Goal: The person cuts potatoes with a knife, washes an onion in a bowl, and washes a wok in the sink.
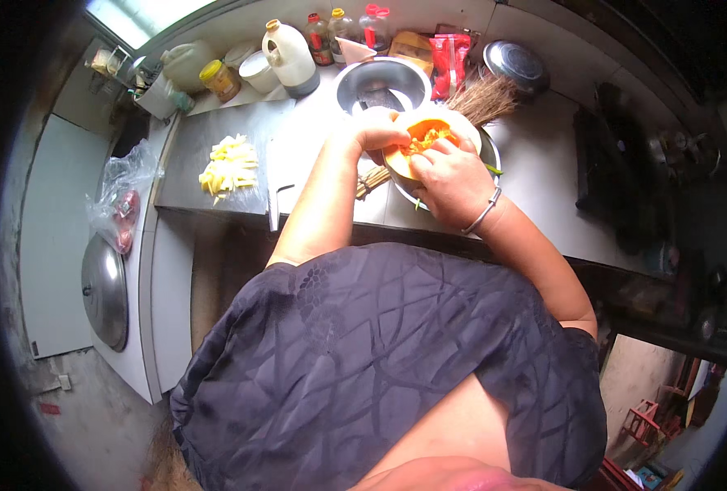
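Observation:
My left hand [379, 132] holds the left side of a cut pumpkin piece [400, 161] with bright orange, stringy flesh. The fingers of my right hand [455, 175] reach over its near edge, at the pulp in the hollow. A metal bracelet is on my right wrist. Below the pumpkin stands a metal bowl [492, 150] with bits of something green at its rim. A larger steel basin [351, 80] is just behind my left hand. Pale yellow cut strips [228, 169] lie in a heap on a grey board [182, 147] at the left, with a cleaver [273, 205] beside the board.
Jugs, tubs and bottles [341, 30] line the wall, near a red packet [449, 61]. A straw brush [486, 101] and a metal lid [514, 64] are at the back right. At the left are a plastic bag [124, 184] and a large pot lid [105, 291].

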`<act>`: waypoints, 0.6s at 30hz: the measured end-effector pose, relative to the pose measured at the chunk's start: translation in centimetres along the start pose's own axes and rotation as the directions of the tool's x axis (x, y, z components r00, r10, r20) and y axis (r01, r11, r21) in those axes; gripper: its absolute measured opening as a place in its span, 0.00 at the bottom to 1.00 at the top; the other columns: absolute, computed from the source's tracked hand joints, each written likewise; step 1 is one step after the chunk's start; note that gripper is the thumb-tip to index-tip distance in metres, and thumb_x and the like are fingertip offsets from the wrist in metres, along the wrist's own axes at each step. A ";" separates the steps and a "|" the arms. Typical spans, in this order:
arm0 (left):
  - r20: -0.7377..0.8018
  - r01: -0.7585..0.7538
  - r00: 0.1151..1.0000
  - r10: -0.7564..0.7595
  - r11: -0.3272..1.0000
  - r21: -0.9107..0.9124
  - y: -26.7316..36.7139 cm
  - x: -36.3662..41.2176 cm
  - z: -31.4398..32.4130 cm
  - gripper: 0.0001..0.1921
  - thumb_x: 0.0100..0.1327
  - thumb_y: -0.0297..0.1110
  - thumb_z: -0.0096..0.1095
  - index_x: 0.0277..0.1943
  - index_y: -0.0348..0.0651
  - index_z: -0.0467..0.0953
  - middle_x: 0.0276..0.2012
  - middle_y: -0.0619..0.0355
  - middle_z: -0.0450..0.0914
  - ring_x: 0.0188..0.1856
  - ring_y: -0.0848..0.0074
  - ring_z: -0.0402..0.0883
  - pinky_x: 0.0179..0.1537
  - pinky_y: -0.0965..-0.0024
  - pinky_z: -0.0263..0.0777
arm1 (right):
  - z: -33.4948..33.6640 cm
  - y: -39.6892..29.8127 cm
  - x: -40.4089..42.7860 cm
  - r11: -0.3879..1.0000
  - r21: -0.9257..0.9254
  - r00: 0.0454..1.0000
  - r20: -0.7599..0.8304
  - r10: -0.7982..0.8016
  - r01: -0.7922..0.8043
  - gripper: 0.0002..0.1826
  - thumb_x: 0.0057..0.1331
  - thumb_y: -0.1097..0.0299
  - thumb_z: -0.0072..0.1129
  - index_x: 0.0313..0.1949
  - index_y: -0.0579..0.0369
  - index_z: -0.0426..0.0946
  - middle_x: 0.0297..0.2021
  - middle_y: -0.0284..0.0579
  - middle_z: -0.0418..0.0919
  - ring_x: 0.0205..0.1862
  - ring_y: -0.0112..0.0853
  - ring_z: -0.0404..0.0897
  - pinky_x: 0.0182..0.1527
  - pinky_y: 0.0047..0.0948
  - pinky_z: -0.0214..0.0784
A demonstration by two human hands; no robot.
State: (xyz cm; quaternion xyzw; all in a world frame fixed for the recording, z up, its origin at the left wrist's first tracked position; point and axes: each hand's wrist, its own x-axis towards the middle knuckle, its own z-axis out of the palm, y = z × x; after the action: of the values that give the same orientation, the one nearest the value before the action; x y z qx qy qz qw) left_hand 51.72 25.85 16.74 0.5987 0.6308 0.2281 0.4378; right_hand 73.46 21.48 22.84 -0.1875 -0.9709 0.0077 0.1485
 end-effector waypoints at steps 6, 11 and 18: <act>-0.122 -0.140 0.986 0.117 0.969 -0.203 -7.2 2.2 -8.2 0.27 0.48 0.29 0.66 0.54 0.37 0.70 0.51 0.54 0.73 0.57 0.73 0.67 0.59 0.70 0.63 | -0.4 1.3 1.6 0.993 0.087 0.944 -0.312 0.105 -0.082 0.21 0.48 0.64 0.66 0.44 0.47 0.75 0.44 0.38 0.76 0.52 0.37 0.71 0.61 0.49 0.50; -0.332 0.205 0.922 -0.199 0.979 -0.016 -8.9 0.2 -15.4 0.17 0.54 0.40 0.59 0.39 0.33 0.77 0.29 0.51 0.82 0.22 0.70 0.81 0.22 0.70 0.77 | 3.2 4.4 -2.6 0.842 0.410 0.825 -0.292 0.484 -0.349 0.14 0.53 0.74 0.60 0.41 0.54 0.77 0.41 0.44 0.78 0.47 0.41 0.74 0.53 0.35 0.62; -0.591 0.437 0.702 -0.398 0.895 -0.083 -14.9 0.9 -18.9 0.14 0.54 0.38 0.56 0.34 0.34 0.79 0.23 0.50 0.81 0.19 0.70 0.80 0.21 0.69 0.75 | 7.1 2.9 -8.1 0.378 0.658 0.519 0.023 0.855 -0.651 0.10 0.59 0.74 0.56 0.41 0.59 0.77 0.39 0.43 0.80 0.43 0.31 0.77 0.49 0.27 0.66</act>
State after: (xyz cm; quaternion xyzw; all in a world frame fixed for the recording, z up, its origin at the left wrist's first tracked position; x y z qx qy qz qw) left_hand 27.91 28.49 14.10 0.3517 0.8613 0.2784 0.2389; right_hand 79.60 21.55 13.50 -0.5568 -0.6767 0.3470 0.3341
